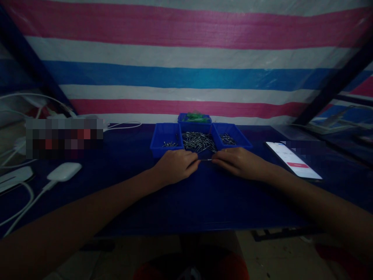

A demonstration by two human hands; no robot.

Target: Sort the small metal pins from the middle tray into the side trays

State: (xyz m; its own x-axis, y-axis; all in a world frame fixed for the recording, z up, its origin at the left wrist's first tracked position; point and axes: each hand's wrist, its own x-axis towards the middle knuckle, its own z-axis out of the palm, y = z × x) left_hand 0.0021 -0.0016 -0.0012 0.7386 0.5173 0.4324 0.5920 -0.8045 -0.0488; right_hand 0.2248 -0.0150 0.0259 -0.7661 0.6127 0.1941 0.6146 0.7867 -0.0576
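Reaching inward from the lower corners, my two bare forearms angle across the dark, smooth counter [180, 206] and bring the hands nearly together near the middle. I hold both with their backs up and fingers folded inward, wrists close to straight. My left hand [177, 166] pinches one end of a thin, straight metal piece [205, 160] between thumb and fingers; my right hand [240, 163] pinches the other end, so the piece spans the small gap roughly level, just above the counter.

Off to my left lies a rounded white plastic charger [64, 172] with its cable; to my right, a flat phone [294, 160] with its screen lit.

Just beyond my fingers, I see a dense heap of slim, shiny metal pins [198, 142] between a left blue bin [166, 134] and a right blue bin [237, 134], both glossy, straight-sided and holding smaller scatterings of pins. Behind them, a far blue bin [194, 123] carries crinkled green material [195, 116], too dim for me to identify. Farthest back hangs a slightly wrinkled, shiny sheet [186, 31] striped pink, white and blue.
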